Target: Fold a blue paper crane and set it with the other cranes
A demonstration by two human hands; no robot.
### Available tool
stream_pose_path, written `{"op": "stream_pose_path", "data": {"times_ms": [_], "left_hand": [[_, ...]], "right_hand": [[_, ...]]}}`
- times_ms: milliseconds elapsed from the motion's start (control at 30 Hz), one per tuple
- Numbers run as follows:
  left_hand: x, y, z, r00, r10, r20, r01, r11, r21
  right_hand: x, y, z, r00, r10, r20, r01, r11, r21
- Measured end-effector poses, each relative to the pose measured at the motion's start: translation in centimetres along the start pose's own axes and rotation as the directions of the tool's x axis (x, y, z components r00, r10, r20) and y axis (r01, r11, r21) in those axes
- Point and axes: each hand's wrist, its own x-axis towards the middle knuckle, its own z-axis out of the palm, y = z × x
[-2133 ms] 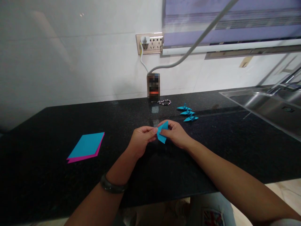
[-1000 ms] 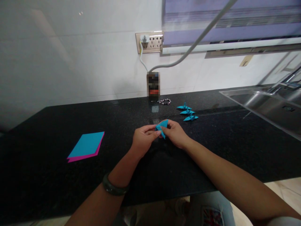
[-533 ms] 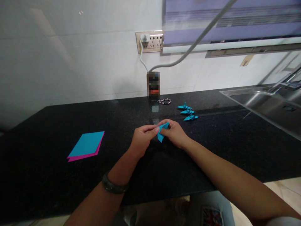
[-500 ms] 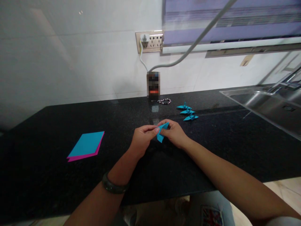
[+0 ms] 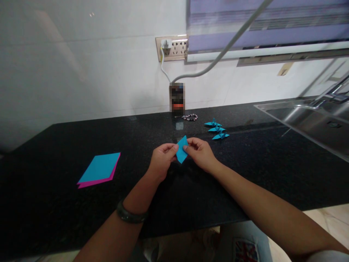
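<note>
Between my two hands a folded blue origami paper (image 5: pixel 181 150) is held up above the black counter, its shape a pointed diamond. My left hand (image 5: pixel 161 158) pinches its left edge, thumb in front. On the other side my right hand (image 5: pixel 200 152) grips the right edge between thumb and fingers. Beyond my right hand, several blue paper cranes (image 5: pixel 218 129) stand in a short row on the counter. A stack of square origami paper (image 5: pixel 99 167), blue on top and magenta beneath, lies to the left of my left hand.
The black counter (image 5: pixel 49 207) runs along a white tiled wall. A beaded bracelet (image 5: pixel 191 117) lies near a pixelated box-like object (image 5: pixel 177 97) at the back. A steel sink (image 5: pixel 324 123) is set in at the right. A grey cable (image 5: pixel 218 60) hangs ahead.
The blue paper in my hands has turned from a narrow, bent shape to a flatter diamond facing me. My left hand has shifted slightly left, and more of the paper shows.
</note>
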Motion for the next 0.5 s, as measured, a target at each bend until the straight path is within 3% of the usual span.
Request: {"op": "stream_pose_path", "data": {"times_ms": [133, 267, 367, 500], "left_hand": [[-0.17, 0.08, 0.00, 0.998, -0.024, 0.058, 0.018, 0.995, 0.099], [-0.26, 0.25, 0.07, 0.995, -0.034, 0.093, 0.023, 0.992, 0.126], [-0.26, 0.36, 0.14, 0.994, -0.019, 0.107, 0.005, 0.991, 0.132], [-0.16, 0.39, 0.20, 0.999, 0.009, 0.048, -0.017, 0.986, 0.164]], "right_hand": [[-0.07, 0.12, -0.39, 0.977, -0.212, -0.010, 0.201, 0.939, -0.279], [-0.35, -0.40, -0.46, 0.948, -0.303, 0.099, 0.318, 0.886, -0.337], [-0.52, -0.36, -0.33, 0.953, -0.282, 0.108, 0.302, 0.903, -0.306], [-0.49, 0.18, -0.23, 0.983, -0.182, 0.002, 0.177, 0.954, -0.242]]}}
